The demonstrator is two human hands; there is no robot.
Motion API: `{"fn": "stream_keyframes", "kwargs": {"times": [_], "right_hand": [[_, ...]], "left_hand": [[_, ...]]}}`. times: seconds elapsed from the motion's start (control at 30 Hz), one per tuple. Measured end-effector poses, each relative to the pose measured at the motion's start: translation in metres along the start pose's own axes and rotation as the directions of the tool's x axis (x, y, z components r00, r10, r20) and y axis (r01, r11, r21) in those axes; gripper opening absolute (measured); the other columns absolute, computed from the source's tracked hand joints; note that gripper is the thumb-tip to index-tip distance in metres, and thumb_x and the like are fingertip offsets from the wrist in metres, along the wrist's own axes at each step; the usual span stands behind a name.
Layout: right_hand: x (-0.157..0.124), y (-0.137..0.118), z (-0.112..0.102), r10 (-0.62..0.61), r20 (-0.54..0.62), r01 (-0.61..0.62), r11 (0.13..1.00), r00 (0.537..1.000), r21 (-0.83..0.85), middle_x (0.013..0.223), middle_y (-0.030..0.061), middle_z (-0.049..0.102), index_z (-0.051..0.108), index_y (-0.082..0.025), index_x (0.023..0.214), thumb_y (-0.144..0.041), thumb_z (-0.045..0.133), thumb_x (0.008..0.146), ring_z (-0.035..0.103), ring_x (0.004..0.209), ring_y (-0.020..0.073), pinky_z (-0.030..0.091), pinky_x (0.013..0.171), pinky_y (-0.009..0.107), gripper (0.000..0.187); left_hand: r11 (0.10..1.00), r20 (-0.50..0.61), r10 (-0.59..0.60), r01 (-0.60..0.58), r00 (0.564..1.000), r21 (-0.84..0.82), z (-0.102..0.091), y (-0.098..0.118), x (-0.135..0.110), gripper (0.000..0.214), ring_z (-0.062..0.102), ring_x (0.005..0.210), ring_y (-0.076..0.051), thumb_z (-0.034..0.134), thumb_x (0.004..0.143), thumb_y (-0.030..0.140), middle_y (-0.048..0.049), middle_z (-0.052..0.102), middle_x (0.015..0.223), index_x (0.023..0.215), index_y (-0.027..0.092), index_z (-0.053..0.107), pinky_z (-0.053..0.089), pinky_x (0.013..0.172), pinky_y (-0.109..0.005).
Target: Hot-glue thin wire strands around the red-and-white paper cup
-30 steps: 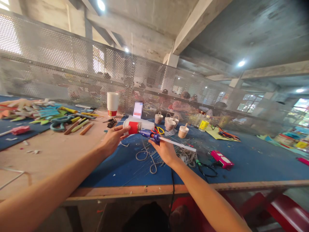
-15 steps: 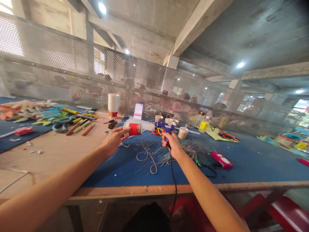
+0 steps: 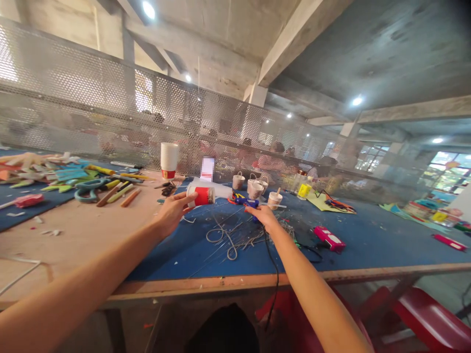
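My left hand [image 3: 172,210] is closed round a paper cup [image 3: 204,196] with a red band, held tipped on its side above the table. Over the blue part of the tabletop, my right hand [image 3: 263,214] grips a blue hot glue gun [image 3: 246,201], which lies low and tilted; the fingers partly hide its handle. A black cord hangs from it past the table edge. Below the two hands lies a tangle of thin grey wires [image 3: 241,239] with a looped grey cord [image 3: 231,251]. Small cups with handles [image 3: 238,182] stand just behind the glue gun.
A stack of paper cups [image 3: 169,158] stands at the back left, near scissors [image 3: 87,190] and clay-like sticks [image 3: 129,197]. To the right are a cup with a stick [image 3: 275,199], a yellow-labelled bottle [image 3: 303,190] and a pink box [image 3: 329,239]. A perforated metal screen [image 3: 91,98] runs behind.
My right hand has lowered the glue gun, tilting it from upright towards the tabletop and away from the cup. My left hand keeps the cup in nearly the same place. The view has shifted slightly right.
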State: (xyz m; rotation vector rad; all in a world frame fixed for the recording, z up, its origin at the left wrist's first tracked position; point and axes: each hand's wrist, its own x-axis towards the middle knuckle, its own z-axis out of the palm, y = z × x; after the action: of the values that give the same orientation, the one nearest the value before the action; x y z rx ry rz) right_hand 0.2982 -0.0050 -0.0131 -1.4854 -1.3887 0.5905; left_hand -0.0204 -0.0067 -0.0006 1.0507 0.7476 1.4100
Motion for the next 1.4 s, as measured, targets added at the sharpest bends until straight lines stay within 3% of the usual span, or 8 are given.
{"fn": "stream_keyframes", "kwargs": {"times": [0.2,0.37,0.5,0.67,0.8,0.93,1.17,1.4], "right_hand": [[0.003,0.002,-0.002,0.056,-0.005,-0.054,0.922,0.998,-0.382,0.043,-0.0060,0.043,0.059,-0.020,0.048,-0.055,0.076,0.078,0.049,0.051,0.0127,0.029,0.053,0.024,0.049],[-0.002,0.000,-0.001,0.054,-0.014,-0.053,0.825,0.998,-0.562,0.053,-0.0004,0.059,0.063,-0.021,0.055,-0.055,0.074,0.082,0.063,0.062,0.0189,0.036,0.058,0.026,0.044],[-0.007,-0.005,0.004,-0.082,-0.087,0.012,0.790,0.993,-0.614,0.092,0.0084,0.075,0.070,-0.021,0.086,-0.047,0.074,0.086,0.071,0.093,0.0250,0.048,0.076,0.030,0.027],[-0.015,-0.032,0.040,-0.244,0.091,0.256,0.950,0.966,-0.179,0.098,0.0065,0.076,0.065,-0.020,0.103,-0.033,0.070,0.089,0.073,0.094,0.0207,0.053,0.090,0.034,0.020],[-0.027,-0.057,0.079,-0.090,0.360,-0.021,0.955,0.929,0.295,0.100,0.0041,0.078,0.062,-0.021,0.111,-0.030,0.083,0.075,0.074,0.098,0.0210,0.055,0.092,0.034,0.043],[-0.031,-0.067,0.092,-0.073,0.436,-0.082,0.942,0.897,0.326,0.083,0.0013,0.077,0.065,-0.019,0.102,-0.028,0.084,0.075,0.075,0.084,0.0204,0.056,0.086,0.033,0.034],[-0.035,-0.075,0.067,-0.319,0.221,0.333,0.943,0.922,-0.028,0.065,-0.0016,0.070,0.068,-0.021,0.081,-0.034,0.070,0.091,0.069,0.068,0.0186,0.050,0.072,0.029,0.017],[-0.039,-0.092,0.063,-0.644,0.126,0.656,0.746,0.755,-0.117,0.087,0.0014,0.075,0.071,-0.023,0.088,-0.034,0.061,0.099,0.070,0.081,0.0172,0.051,0.082,0.027,0.018]], "left_hand": [[1.000,0.015,0.005,-0.005,1.000,0.000,-0.001,-0.002,0.002,0.032,0.073,0.078,-0.024,0.091,0.065,0.036,-0.0067,0.081,0.080,0.089,0.016,0.081,0.055,0.079,-0.035],[1.000,0.022,0.020,-0.021,1.000,0.013,-0.002,-0.003,0.003,0.032,0.072,0.081,-0.024,0.092,0.062,0.032,-0.0069,0.081,0.084,0.088,0.016,0.082,0.054,0.079,-0.033],[1.000,0.028,0.021,-0.021,0.999,0.015,0.000,-0.001,0.001,0.034,0.072,0.081,-0.023,0.093,0.061,0.034,-0.0074,0.082,0.084,0.088,0.016,0.082,0.054,0.078,-0.032],[1.000,0.072,0.026,-0.026,0.997,0.006,0.005,0.003,-0.005,0.034,0.072,0.082,-0.025,0.093,0.062,0.038,-0.0081,0.082,0.083,0.086,0.016,0.082,0.055,0.080,-0.034],[1.000,0.086,0.026,-0.027,0.996,0.014,0.007,0.004,-0.007,0.034,0.073,0.081,-0.023,0.092,0.066,0.041,-0.0084,0.082,0.084,0.087,0.016,0.083,0.055,0.081,-0.033],[0.999,0.054,0.019,-0.020,0.998,0.026,0.007,0.004,-0.008,0.035,0.073,0.077,-0.024,0.092,0.064,0.041,-0.0088,0.082,0.084,0.088,0.017,0.083,0.056,0.078,-0.034],[0.998,0.025,-0.026,0.024,0.999,0.066,0.012,0.004,-0.012,0.039,0.073,0.069,-0.024,0.093,0.062,0.041,-0.0083,0.081,0.077,0.089,0.016,0.083,0.056,0.073,-0.034],[0.995,0.079,-0.026,0.018,0.997,0.101,0.016,0.007,-0.018,0.037,0.074,0.070,-0.026,0.091,0.067,0.041,-0.0113,0.082,0.081,0.091,0.015,0.083,0.055,0.068,-0.035]]}}
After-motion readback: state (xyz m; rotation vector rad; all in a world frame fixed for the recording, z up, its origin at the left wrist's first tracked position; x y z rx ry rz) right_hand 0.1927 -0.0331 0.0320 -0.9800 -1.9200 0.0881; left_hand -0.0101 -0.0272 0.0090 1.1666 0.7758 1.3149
